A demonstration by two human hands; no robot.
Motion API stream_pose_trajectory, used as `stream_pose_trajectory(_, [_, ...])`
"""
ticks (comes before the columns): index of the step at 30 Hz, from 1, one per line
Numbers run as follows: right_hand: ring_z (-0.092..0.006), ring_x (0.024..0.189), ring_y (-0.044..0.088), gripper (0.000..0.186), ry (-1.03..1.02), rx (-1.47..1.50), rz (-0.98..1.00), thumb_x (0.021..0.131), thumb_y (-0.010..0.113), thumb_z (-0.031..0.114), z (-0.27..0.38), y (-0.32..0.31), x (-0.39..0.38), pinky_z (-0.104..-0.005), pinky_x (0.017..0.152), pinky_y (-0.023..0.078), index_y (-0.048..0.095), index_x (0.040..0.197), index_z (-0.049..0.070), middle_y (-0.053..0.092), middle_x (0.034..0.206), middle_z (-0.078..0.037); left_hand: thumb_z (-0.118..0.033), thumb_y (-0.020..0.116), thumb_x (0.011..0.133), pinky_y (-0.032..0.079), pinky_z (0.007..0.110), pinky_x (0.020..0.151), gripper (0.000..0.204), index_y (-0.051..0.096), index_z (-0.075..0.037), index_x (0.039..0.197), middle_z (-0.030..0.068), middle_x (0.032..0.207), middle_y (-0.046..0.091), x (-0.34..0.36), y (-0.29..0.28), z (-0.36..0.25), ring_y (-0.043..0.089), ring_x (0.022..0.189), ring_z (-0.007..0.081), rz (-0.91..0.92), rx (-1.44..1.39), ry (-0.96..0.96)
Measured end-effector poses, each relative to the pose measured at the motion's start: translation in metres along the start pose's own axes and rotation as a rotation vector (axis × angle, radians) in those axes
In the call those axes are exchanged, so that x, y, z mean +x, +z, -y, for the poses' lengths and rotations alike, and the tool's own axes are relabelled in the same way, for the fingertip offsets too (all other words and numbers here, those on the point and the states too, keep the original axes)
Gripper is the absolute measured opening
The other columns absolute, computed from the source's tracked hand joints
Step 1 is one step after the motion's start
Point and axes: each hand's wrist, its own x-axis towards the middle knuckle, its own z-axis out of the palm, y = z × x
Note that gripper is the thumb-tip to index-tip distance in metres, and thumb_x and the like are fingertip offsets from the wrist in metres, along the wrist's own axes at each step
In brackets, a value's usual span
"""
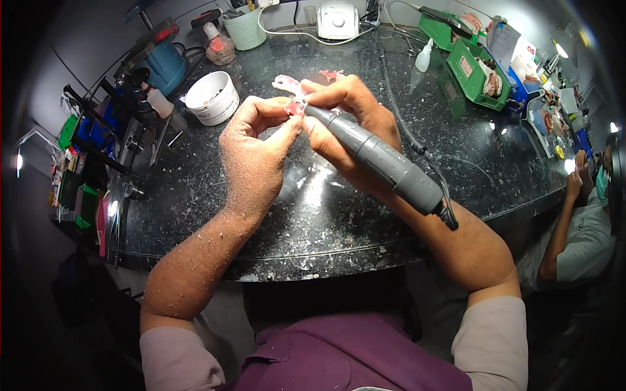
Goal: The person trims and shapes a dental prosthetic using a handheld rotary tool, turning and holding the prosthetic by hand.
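My left hand (pixel 253 150), dusted with pale powder, pinches a small pink-and-white denture (pixel 295 106) between thumb and fingertips. My right hand (pixel 365 114) grips a dark grey rotary handpiece (pixel 385 161) like a pen. Its front end reaches the denture, though the fingers hide the bur and I cannot tell whether it touches. From the handpiece's back end, a black cord hangs over my right forearm. Both hands are close together above the bench, and pale specks cover the left forearm too.
Dust and chips litter the black worktop (pixel 313 221). Beyond the hands lie pink scraps (pixel 331 75), a white tub (pixel 213 98) and a white control box (pixel 338 21). Green bins (pixel 479 75) and a dropper bottle (pixel 424 57) stand far right; a co-worker (pixel 574 234) sits at right.
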Motion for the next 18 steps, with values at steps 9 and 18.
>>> stream_pose_trajectory(9, [-0.0191, 0.084, 0.066, 0.030, 0.224, 0.173, -0.098, 0.079, 0.075, 0.014, 0.005, 0.009, -0.005, -0.0313, 0.076, 0.053, 0.057, 0.100, 0.002, 0.062, 0.090, -0.010, -0.001, 0.071, 0.084, 0.051, 0.027, 0.081, 0.009, 0.064, -0.001, 0.089, 0.0072, 0.090, 0.070, -0.001, 0.007, -0.006, 0.066, 0.086, 0.0117, -0.073, 0.167, -0.051])
stream_pose_trajectory(18, [-0.0244, 0.113, 0.064, 0.025, 0.307, 0.292, -0.094, 0.085, 0.070, 0.012, 0.010, 0.014, -0.004, -0.0350, 0.095, 0.050, 0.057, 0.104, 0.004, 0.068, 0.110, -0.017, 0.001, 0.068, 0.081, 0.050, 0.026, 0.078, 0.010, 0.065, 0.000, 0.090, 0.0063, 0.087, 0.069, -0.001, 0.006, -0.006, 0.065, 0.082, 0.0103, -0.086, 0.202, -0.052])
